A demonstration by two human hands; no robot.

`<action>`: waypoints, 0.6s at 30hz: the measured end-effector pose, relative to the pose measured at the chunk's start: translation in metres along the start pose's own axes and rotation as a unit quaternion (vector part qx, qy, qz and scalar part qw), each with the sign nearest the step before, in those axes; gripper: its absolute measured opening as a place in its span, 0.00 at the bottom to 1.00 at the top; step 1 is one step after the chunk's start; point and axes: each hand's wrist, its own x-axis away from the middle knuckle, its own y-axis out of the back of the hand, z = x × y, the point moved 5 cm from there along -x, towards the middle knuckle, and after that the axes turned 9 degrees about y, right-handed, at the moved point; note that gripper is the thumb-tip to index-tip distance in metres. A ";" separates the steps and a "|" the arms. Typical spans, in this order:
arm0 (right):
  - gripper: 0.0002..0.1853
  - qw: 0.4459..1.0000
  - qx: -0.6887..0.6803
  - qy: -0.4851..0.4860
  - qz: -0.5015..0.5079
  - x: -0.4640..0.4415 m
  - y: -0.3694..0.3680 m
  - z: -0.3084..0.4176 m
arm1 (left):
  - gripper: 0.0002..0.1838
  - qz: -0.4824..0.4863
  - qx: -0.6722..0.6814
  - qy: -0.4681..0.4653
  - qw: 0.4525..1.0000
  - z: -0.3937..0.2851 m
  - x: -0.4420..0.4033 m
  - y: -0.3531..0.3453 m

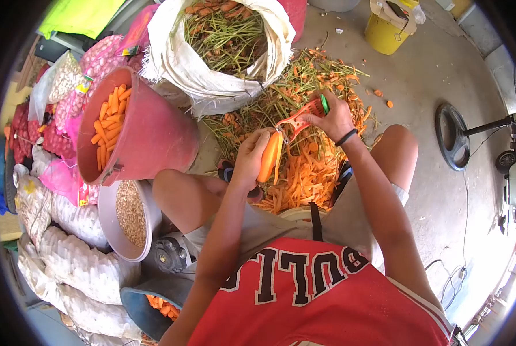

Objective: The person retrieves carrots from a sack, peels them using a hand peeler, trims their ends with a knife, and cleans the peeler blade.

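Note:
Near the middle of the view, my left hand is closed around an orange carrot, with a strip of peel hanging along its right side. My right hand grips an orange peeler that has a green part at its handle end. The peeler's blade end meets the upper tip of the carrot. Under both hands, a heap of carrot peelings covers the floor between the legs, mixed with green stems farther up.
A white sack of carrot tops stands ahead. Left are a red bucket of carrots, a grey basin, a blue-grey bucket and several filled bags. A yellow bucket stands ahead right, a fan base at right.

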 end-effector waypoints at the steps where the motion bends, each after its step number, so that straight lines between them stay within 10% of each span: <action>1: 0.33 1.000 -0.008 -0.015 0.006 -0.002 -0.001 -0.004 | 0.15 -0.005 -0.023 -0.023 0.999 -0.002 -0.001 0.001; 7: 0.28 0.994 -0.072 -0.075 0.037 -0.003 -0.004 -0.015 | 0.17 0.021 -0.177 -0.112 0.978 -0.013 0.011 0.001; 11: 0.29 0.997 -0.029 0.064 0.027 0.006 -0.008 0.014 | 0.19 0.043 -0.216 -0.127 0.967 -0.011 0.009 -0.001; 18: 0.22 0.981 0.019 -0.084 0.172 0.015 -0.021 -0.018 | 0.20 -0.015 -0.231 -0.011 0.973 0.001 -0.003 0.013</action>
